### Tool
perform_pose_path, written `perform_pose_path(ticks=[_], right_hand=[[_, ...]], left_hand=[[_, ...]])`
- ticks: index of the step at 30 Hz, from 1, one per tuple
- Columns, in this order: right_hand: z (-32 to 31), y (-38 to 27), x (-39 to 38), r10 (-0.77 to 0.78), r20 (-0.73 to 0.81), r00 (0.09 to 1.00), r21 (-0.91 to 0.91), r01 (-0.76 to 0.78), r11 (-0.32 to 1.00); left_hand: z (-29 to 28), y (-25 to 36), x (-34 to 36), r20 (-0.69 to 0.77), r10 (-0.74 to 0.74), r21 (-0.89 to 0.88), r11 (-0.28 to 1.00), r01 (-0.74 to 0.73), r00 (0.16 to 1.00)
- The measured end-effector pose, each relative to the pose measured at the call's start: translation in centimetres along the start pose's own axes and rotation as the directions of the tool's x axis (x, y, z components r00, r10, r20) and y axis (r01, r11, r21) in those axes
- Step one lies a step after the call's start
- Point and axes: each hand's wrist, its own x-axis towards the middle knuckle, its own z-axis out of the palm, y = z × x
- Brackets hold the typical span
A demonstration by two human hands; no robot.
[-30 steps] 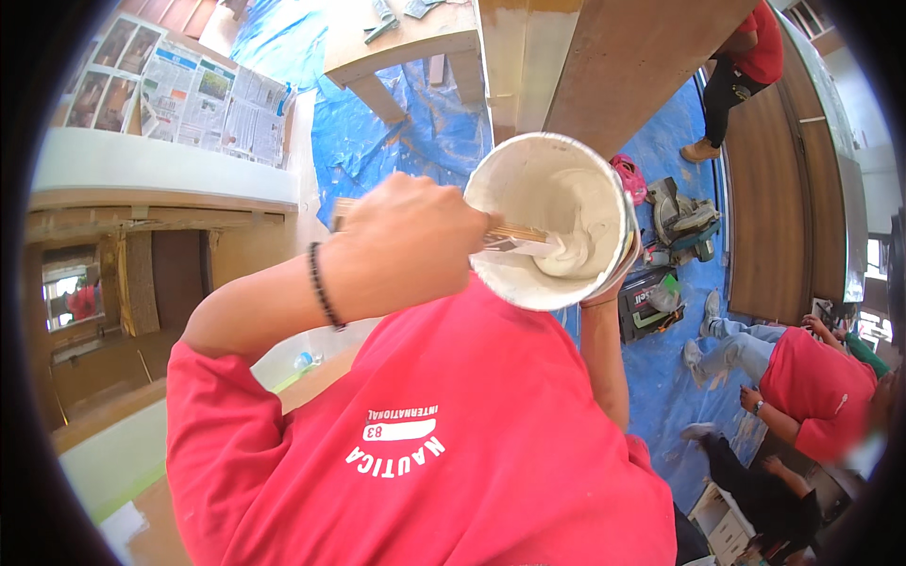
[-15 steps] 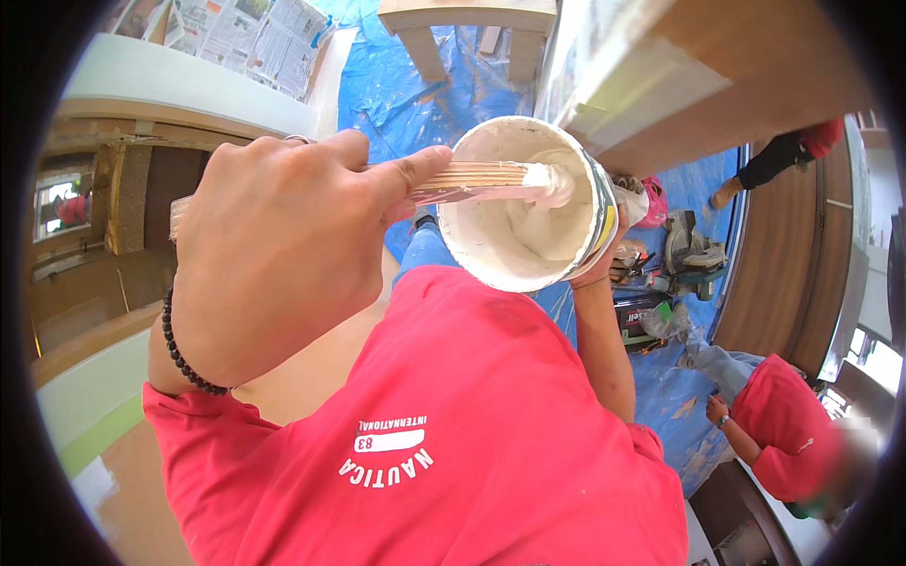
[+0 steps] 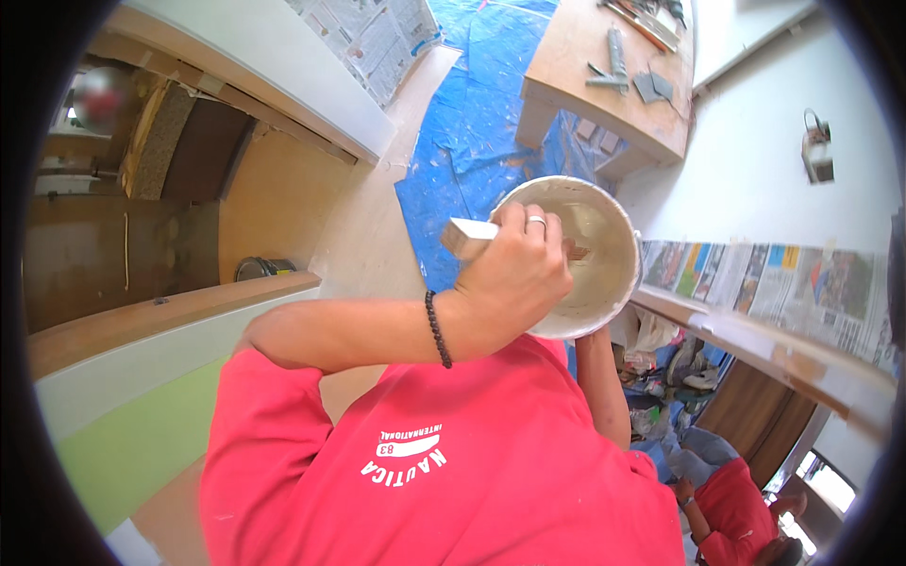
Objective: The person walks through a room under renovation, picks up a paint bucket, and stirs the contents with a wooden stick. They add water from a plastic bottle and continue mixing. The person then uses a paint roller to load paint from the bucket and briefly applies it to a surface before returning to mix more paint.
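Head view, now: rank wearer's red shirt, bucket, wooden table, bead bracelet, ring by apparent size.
1. Red shirt
2. Bucket and wooden table: too close to rank; the bucket is nearer the camera
3. Bead bracelet
4. Ring

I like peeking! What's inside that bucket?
Inside the bucket are whitish smears, and the tip of a wooden tool shows there. The left hand covers part, so I can't see behind it.

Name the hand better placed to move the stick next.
Left, probably: the left hand grips the wooden stick reaching into the bucket, while the right hand is hidden, its forearm running up behind the bucket.
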Motion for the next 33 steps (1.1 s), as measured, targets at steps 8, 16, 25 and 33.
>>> perform_pose_path(ticks=[8, 16, 25, 33], right_hand=[[7.3, 2.8, 12.5, 0.042, 0.039, 0.998, -0.110, -0.037, 0.993], [8.8, 2.3, 27.5, -0.033, -0.004, 0.999, -0.043, 0.033, 0.999], [18.5, -1.4, 55.6, -0.098, 0.041, 0.994, -0.132, 0.103, 0.986], [30.8, -5.4, 74.0, 0.096, 0.094, 0.991, -0.063, -0.090, 0.994]], left_hand=[[0.4, -10.4, -0.9, -0.474, -0.055, -0.139, 0.990, -0.013, 0.879], [6.0, -25.6, -1.1, -0.038, -0.274, -0.831, 0.543, 0.122, 0.961], [15.5, -46.5, 20.6, 0.473, -0.153, -0.850, -0.339, 0.404, 0.868], [17.2, -62.7, 34.4, 0.480, -0.242, -0.815, -0.480, 0.325, 0.843]])
